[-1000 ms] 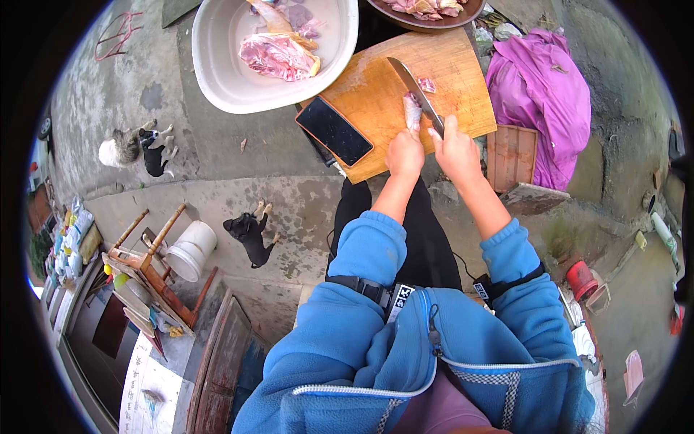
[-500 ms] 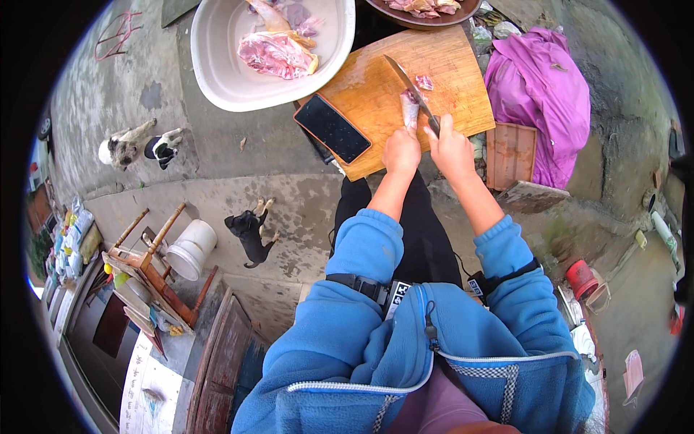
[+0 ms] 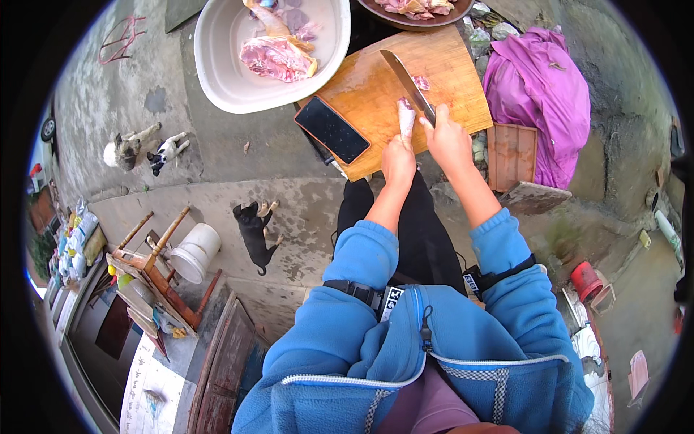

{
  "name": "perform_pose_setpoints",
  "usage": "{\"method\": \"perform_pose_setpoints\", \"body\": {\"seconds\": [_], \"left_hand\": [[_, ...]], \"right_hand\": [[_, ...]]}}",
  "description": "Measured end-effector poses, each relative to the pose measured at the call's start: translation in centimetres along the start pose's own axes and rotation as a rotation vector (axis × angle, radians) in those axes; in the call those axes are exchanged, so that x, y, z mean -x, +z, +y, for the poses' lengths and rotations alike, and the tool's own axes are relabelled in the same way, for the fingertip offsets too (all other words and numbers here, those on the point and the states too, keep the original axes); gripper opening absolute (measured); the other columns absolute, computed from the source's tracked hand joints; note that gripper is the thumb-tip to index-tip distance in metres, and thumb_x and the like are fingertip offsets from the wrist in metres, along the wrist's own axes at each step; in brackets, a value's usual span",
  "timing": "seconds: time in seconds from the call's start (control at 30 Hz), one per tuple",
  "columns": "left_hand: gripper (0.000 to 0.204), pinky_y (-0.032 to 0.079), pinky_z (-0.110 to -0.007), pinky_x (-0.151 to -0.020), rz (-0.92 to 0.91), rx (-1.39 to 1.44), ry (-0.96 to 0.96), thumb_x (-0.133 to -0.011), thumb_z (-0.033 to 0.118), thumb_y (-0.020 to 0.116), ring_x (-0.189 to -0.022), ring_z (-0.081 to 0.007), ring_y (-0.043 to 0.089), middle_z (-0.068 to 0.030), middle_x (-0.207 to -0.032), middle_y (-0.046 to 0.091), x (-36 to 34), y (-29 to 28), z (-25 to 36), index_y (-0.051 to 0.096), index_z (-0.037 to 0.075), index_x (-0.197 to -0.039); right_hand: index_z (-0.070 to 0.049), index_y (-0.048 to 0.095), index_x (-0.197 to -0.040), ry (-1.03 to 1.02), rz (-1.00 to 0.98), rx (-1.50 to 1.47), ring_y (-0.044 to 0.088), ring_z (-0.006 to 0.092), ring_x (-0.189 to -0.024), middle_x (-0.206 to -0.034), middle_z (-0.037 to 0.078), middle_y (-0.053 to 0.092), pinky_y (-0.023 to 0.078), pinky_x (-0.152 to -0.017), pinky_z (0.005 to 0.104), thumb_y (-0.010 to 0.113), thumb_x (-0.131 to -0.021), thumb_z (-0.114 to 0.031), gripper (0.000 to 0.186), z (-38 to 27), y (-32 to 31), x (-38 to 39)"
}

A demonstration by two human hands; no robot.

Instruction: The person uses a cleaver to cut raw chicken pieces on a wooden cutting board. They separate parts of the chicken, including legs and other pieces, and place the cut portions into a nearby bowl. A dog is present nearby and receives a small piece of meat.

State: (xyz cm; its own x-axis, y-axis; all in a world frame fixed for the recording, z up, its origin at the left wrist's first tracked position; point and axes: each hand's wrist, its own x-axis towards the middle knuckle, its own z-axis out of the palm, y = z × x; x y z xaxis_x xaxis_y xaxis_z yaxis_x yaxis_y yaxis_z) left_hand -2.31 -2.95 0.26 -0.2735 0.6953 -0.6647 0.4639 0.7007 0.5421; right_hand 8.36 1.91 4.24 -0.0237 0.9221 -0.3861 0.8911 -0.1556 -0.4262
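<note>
My left hand (image 3: 398, 160) is closed around the lower end of a raw poultry leg (image 3: 406, 119) at the near edge of a wooden cutting board (image 3: 452, 69). My right hand (image 3: 449, 142) grips the handle of a kitchen knife (image 3: 405, 77). Its blade points up and to the left, just right of the leg and apart from it. Beyond the blade lies a small chopped piece of meat (image 3: 421, 83). A phone (image 3: 333, 130) with a dark screen rests on the board's left part.
A white basin (image 3: 204, 76) with raw poultry pieces (image 3: 278, 58) stands left of the board. Behind the board is a brown bowl (image 3: 405, 19) of cut meat. Purple cloth (image 3: 538, 101) lies right. A black dog (image 3: 254, 235) is on the ground at left, with two more dogs farther off.
The knife has come off the leg and now sits to its right. My left hand has shifted slightly left and nearer with the leg. The dogs have moved a little.
</note>
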Motion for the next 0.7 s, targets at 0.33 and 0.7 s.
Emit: {"method": "perform_pose_setpoints", "body": {"seconds": [0.33,0.7], "left_hand": [[0.030,0.046,-0.050,-0.071,-0.048,-0.091,-0.065,-0.091,0.033,0.050,-0.084,-0.0407,0.061,-0.0241,-0.084,0.063,-1.7,-0.9,2.4,0.054,0.004,-0.096],[0.027,0.046,-0.040,-0.077,0.147,-0.576,0.855,-0.070,0.006,0.065,-0.097,-0.0310,0.051,-0.0151,-0.095,0.055,-8.5,-1.5,8.6,0.058,0.009,-0.096]], "right_hand": [[-0.004,0.049,-0.102,-0.064,0.280,-0.388,0.061,0.0405,-0.071,-0.075,0.021,0.062,0.047,-0.058,0.0439,0.059,-0.088,-0.027,0.028,3.1,-2.9,2.0],[-0.004,0.050,-0.103,0.056,0.223,-0.393,0.062,0.0383,-0.072,-0.079,0.019,0.063,0.047,-0.060,0.0418,0.058,-0.089,-0.030,0.031,6.3,-4.8,3.8]]}}
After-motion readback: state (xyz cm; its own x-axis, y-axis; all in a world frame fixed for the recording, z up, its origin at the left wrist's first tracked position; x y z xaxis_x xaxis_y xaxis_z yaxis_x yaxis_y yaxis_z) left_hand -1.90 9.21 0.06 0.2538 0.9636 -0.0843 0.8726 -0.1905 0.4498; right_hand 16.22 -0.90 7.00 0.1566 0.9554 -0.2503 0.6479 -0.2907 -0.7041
